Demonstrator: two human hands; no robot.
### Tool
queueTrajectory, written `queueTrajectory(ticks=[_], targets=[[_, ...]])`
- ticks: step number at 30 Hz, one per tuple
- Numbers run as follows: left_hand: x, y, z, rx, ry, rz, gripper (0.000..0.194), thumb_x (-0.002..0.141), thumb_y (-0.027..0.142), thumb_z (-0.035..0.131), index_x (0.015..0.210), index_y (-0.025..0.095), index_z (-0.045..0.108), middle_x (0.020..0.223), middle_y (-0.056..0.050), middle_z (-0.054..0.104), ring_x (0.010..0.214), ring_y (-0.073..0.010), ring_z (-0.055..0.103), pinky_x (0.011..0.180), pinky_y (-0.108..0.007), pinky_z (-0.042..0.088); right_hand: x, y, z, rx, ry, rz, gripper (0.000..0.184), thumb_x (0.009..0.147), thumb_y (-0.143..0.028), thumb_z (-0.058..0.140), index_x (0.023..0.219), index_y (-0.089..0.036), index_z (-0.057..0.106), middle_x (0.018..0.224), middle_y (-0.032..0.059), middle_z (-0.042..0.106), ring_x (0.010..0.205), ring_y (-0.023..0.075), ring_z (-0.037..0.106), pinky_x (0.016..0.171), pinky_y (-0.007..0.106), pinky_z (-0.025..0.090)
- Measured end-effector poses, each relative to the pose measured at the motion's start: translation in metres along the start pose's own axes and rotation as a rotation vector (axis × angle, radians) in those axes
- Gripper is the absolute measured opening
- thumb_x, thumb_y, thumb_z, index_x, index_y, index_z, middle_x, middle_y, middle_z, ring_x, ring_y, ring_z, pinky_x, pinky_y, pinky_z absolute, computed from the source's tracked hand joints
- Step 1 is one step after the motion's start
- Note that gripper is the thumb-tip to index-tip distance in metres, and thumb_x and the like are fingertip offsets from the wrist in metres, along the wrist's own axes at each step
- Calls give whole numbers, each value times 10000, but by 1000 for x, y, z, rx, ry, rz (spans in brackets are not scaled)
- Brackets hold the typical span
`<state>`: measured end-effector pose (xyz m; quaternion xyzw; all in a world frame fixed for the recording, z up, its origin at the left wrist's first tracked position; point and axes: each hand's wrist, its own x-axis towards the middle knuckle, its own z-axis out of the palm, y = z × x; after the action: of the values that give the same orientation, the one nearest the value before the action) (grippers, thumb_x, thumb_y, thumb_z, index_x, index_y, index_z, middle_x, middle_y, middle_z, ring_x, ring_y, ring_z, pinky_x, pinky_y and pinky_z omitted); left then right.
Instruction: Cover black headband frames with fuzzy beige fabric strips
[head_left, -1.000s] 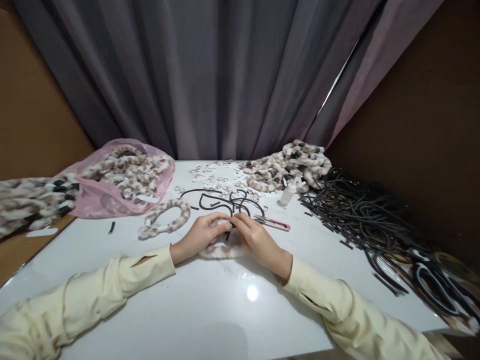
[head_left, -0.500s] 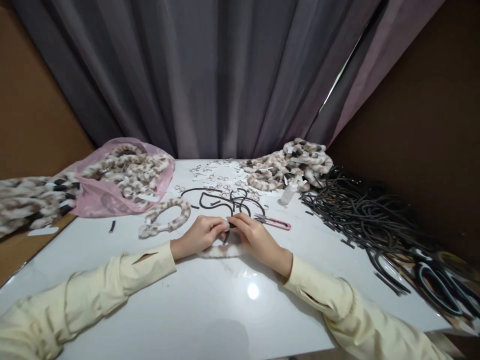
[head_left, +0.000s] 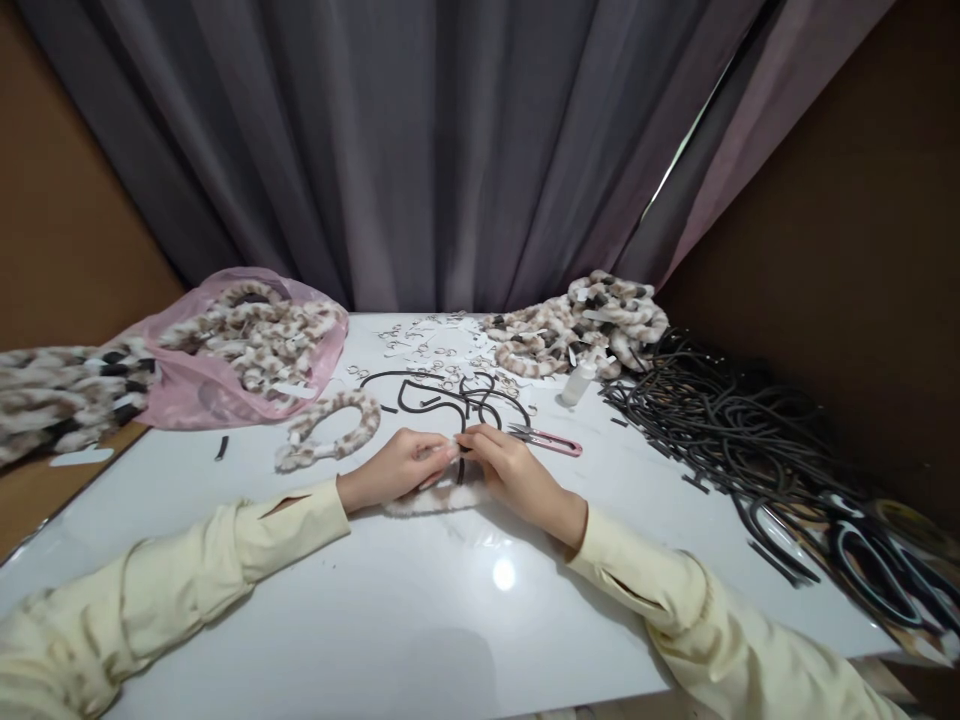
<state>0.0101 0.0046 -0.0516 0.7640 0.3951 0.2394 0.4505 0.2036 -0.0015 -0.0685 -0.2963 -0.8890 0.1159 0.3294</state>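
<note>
In the head view my left hand [head_left: 397, 466] and my right hand [head_left: 519, 478] meet over the middle of the white table. The fingers of my left hand are closed on one end of a fluffy white-and-brown fabric tube [head_left: 435, 500], whose body curves below both hands. My right hand pinches a black cord [head_left: 460, 470] close to that end; the fingertips hide where cord and tube come together. To the left lies a fluffy ring [head_left: 367, 425] of the same fabric. Pink-handled thread snips [head_left: 551, 441] lie just beyond my right hand.
Loose black cords [head_left: 431, 398] and small metal rings [head_left: 450, 370] lie beyond my hands. At the left is a pink bag [head_left: 330, 360] of fluffy pieces. A clear bottle [head_left: 577, 384], a fluffy heap [head_left: 615, 315], piled black cords [head_left: 720, 410] and large scissors [head_left: 874, 570] are at the right.
The black cord below my fingertips has gone from slanted to nearly upright. More of the fluffy tube shows towards the left. Both hands stay together in almost the same place.
</note>
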Motion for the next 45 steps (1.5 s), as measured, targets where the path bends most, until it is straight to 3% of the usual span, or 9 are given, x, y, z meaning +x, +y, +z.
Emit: queueTrajectory(ticks=[5, 8, 12, 19, 24, 31, 38, 45], targets=[[4, -1, 1, -329, -32, -156, 445, 831, 499, 480, 548, 180, 352, 433, 84, 309, 349, -42, 254, 355, -187, 172, 5, 1, -4, -28, -3, 30, 290, 874, -55, 376, 1102, -147, 531, 984, 124, 604, 885, 204, 578, 761, 331, 503], [8, 1, 1, -406, -21, -198, 448, 797, 492, 529, 528, 178, 356, 420, 87, 297, 339, -36, 240, 337, -184, 157, 7, 2, -13, -92, -8, 16, 304, 878, -119, 429, 1175, -140, 495, 1052, 134, 610, 953, 232, 556, 804, 378, 482], [12, 0, -2, -437, 9, -225, 437, 792, 459, 550, 523, 178, 351, 411, 89, 300, 321, -31, 226, 322, -184, 156, 6, 2, -30, -227, -11, 14, 318, 815, -109, 487, 1123, -161, 541, 1091, 109, 619, 1013, 260, 519, 864, 435, 413], [14, 1, -5, -464, -13, -225, 422, 802, 440, 547, 531, 175, 363, 385, 94, 311, 297, -23, 203, 307, -175, 140, 5, 0, -40, -335, 232, 33, 351, 745, -41, 440, 1040, -165, 585, 1057, 92, 644, 1093, 260, 490, 909, 438, 357], [13, 0, -2, -451, -7, -207, 427, 794, 466, 551, 541, 176, 368, 400, 93, 313, 306, -27, 237, 312, -168, 164, 5, -8, -30, -303, 125, 29, 239, 824, -207, 516, 1045, -160, 592, 1065, 96, 646, 1080, 260, 495, 903, 426, 361], [12, 0, -2, -392, -42, -207, 460, 797, 492, 540, 512, 171, 375, 392, 82, 319, 317, -32, 258, 322, -177, 162, 3, -1, -12, -330, 15, 41, 239, 844, -116, 482, 1061, -143, 577, 984, 119, 658, 981, 251, 526, 853, 415, 386], [11, 1, -3, -365, -68, -180, 464, 809, 497, 520, 511, 171, 380, 394, 77, 313, 331, -39, 260, 340, -187, 154, 5, -2, -13, -451, -45, -122, 209, 927, -129, 385, 1050, -127, 554, 866, 97, 655, 859, 213, 534, 832, 391, 364], [9, 0, -5, -368, -128, -191, 433, 809, 480, 529, 535, 170, 400, 395, 82, 324, 298, -37, 257, 311, -194, 132, 5, -2, -13, -503, -58, -171, 208, 895, -70, 366, 959, -99, 562, 786, 92, 619, 756, 201, 499, 822, 379, 371]])
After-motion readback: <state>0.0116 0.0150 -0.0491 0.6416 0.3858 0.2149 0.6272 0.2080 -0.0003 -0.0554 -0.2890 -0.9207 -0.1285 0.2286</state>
